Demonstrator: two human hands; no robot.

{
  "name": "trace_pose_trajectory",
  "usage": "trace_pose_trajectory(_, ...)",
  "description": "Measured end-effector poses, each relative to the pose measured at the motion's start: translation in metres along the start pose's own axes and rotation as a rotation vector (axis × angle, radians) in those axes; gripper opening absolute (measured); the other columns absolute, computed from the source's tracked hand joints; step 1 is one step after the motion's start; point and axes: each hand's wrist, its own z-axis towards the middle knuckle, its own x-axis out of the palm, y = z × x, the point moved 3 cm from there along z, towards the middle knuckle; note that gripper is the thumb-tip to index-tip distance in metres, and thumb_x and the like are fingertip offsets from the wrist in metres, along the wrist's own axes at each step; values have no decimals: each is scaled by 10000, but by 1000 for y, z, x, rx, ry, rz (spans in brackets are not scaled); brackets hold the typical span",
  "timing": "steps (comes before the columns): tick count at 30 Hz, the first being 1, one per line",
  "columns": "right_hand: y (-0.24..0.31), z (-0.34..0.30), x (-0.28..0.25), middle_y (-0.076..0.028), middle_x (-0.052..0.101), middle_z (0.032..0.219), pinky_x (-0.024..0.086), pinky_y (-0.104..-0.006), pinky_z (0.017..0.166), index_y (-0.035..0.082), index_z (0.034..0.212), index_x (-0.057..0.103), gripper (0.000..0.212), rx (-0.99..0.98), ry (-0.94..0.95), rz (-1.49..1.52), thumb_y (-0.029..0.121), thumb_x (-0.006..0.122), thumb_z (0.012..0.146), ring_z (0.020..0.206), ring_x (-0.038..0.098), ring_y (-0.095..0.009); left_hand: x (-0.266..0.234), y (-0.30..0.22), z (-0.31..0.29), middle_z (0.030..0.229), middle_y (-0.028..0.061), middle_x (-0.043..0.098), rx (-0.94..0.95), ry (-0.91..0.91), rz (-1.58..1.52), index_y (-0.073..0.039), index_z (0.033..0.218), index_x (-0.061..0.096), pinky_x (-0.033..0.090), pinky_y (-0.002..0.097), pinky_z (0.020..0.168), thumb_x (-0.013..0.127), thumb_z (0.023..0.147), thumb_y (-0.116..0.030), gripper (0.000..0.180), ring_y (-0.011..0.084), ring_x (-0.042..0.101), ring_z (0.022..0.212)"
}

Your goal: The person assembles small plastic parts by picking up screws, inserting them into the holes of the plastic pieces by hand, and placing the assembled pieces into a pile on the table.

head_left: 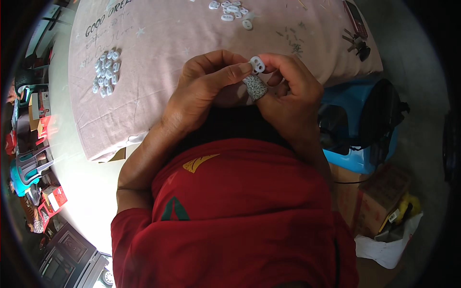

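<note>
In front of my chest, over the table's near edge, I hold a small white oval plastic piece with two holes (258,64). My left hand (206,79) pinches its left side between thumb and forefinger. My right hand (290,86) has its forefinger against the right side, and its other fingers are curled. A grey speckled sleeve (255,87) covers the right thumb. Similar white pieces lie in a group (106,72) at the left of the table and in another pile (233,9) at the far side. Small dark metal pins (295,45) are scattered beyond my right hand.
A pink printed cloth (149,91) covers the table. Keys (356,45) and a red-edged phone (355,19) lie at its right edge. To my right are a blue plastic stool (357,158) with a black bag (384,113) and a cardboard box (382,197). Chairs (31,165) stand far left.
</note>
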Motion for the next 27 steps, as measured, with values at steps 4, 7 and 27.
trace_pose_trajectory(4, 2, 2, -1, -89, 628, 814, 534, -317, 572, 50, 926, 640, 279, -61, -13, -26, 42, 752, 670, 691, 647, -238, -2, 0, 1, 865, 31, 675, -3, -2, 28, -19, 967, 678, 490, 207, 718, 684, 882, -167, 171, 82, 617, 798)
trace_pose_trajectory(7, -1, 1, 0, -81, 631, 832, 507, -288, 569, 40, 971, 646, 315, -132, 12, -60, 17, 755, 676, 693, 627, -203, -3, -1, 3, 834, 14, 674, 72, -23, 131, -31, 953, 688, 480, 200, 697, 686, 888, -177, 160, 64, 604, 774)
trace_pose_trajectory(27, 0, 9, -3, -114, 634, 814, 499, -305, 575, -19, 1051, 661, 413, -359, 129, -166, -81, 701, 644, 702, 634, -236, -7, 0, 2, 795, 4, 674, 91, 6, 181, -17, 946, 707, 469, 189, 664, 686, 893, -180, 172, 38, 577, 728)
